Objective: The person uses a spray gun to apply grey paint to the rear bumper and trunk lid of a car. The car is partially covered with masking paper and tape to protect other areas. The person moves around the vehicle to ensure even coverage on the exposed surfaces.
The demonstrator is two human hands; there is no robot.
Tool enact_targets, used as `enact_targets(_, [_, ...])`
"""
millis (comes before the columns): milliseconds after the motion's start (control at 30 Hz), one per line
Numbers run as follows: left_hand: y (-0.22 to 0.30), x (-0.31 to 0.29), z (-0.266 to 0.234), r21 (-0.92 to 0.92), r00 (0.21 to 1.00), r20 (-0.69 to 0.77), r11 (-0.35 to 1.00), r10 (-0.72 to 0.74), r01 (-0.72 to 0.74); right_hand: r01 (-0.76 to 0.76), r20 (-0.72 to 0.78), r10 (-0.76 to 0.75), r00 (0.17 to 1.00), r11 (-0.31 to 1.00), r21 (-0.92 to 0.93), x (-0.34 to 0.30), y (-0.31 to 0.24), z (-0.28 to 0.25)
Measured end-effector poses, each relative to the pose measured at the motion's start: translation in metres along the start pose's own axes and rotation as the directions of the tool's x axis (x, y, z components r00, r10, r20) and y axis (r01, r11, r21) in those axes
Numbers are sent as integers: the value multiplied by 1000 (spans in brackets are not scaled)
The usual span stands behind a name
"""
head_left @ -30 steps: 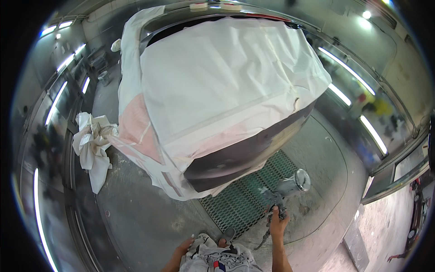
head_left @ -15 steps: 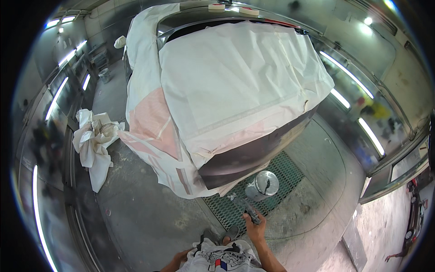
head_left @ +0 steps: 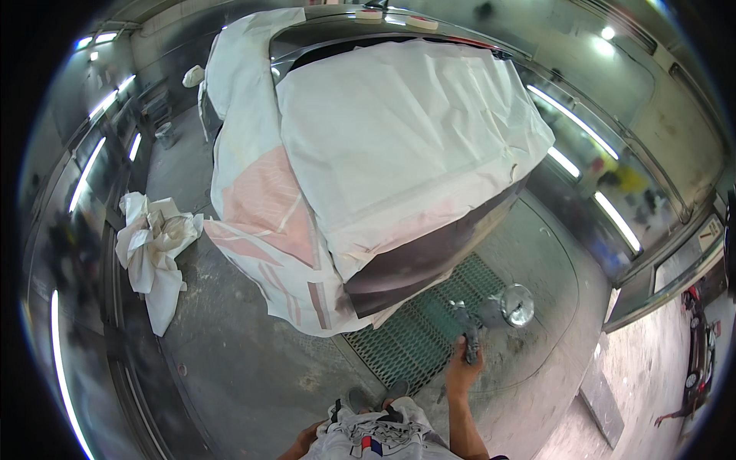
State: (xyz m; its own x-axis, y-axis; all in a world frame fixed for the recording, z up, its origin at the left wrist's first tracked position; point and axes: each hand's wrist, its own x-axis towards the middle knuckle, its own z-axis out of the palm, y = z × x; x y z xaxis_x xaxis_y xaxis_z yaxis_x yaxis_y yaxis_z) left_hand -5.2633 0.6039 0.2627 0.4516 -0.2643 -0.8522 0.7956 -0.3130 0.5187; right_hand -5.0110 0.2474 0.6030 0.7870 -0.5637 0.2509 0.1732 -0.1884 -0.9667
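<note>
My right hand point(head_left: 463, 373) is closed round the handle of a spray gun point(head_left: 467, 326), held in front of me at lower right of centre. A round silvery paint cup point(head_left: 517, 305) sits on the gun's right side. Beyond the gun stands the rear of a car point(head_left: 414, 270), its dark lower panel bare. White and pinkish masking sheets point(head_left: 399, 138) cover its rear window and side. The gun is apart from the car. My left hand point(head_left: 308, 439) is low beside my white shirt; its fingers are mostly hidden.
Green metal grating point(head_left: 429, 318) lies in the floor between my feet and the car. Crumpled masking paper point(head_left: 157, 249) is heaped on the left. Two tape rolls point(head_left: 421, 23) rest on the car roof. Lit tubes line both walls, and a doorway opens at lower right.
My right hand has swung the spray gun to the right and a little farther away, turning it so the head points more directly forward. My left hand stays low near the shirt.
</note>
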Motion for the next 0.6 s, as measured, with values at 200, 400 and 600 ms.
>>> enact_targets(200, [37,6,-28,44,999,-41,999,25,-23,-82,405,61,912,996,35,-10,-43,13])
enact_targets(400, [122,4,-37,81,994,-110,997,24,-15,-203,295,173,940,976,75,27,-36,8])
enact_targets(600, [177,-2,-18,152,993,-104,988,46,-30,-124,-9,125,992,988,90,86,-18,-23])
